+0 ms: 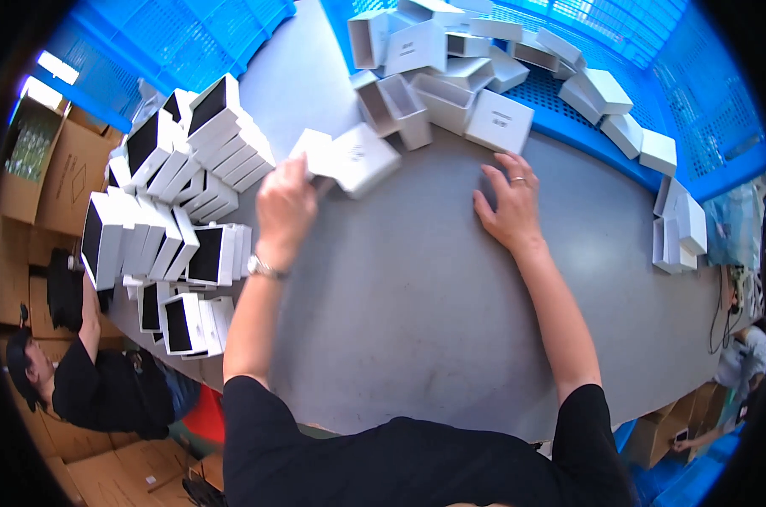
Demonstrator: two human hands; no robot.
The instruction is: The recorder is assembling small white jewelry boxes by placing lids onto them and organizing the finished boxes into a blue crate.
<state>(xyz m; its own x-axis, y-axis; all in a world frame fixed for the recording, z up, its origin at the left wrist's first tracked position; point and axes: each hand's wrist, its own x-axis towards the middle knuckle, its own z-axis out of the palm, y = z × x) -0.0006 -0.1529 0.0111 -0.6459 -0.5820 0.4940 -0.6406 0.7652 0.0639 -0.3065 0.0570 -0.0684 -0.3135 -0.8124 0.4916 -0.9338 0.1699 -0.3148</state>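
Observation:
My left hand [286, 203], with a watch at the wrist, is closed at the edge of a small white box [314, 150], slightly blurred. Against that box lies a larger white box [364, 160], tilted on the grey table. My right hand [511, 201], with a ring, is open and low over the table, its fingers apart and holding nothing. Just beyond its fingertips sits a white box [500, 123] with small print on top. Open, hollow white box parts [395, 108] are heaped behind these.
Stacked white boxes with dark insides [167, 203] line the table's left side. A blue crate [653, 93] at the far right spills white boxes onto the grey table [434, 338]. More white boxes [679, 228] stand at the right edge. A person [104, 380] is at the left, another [742, 363] at the right.

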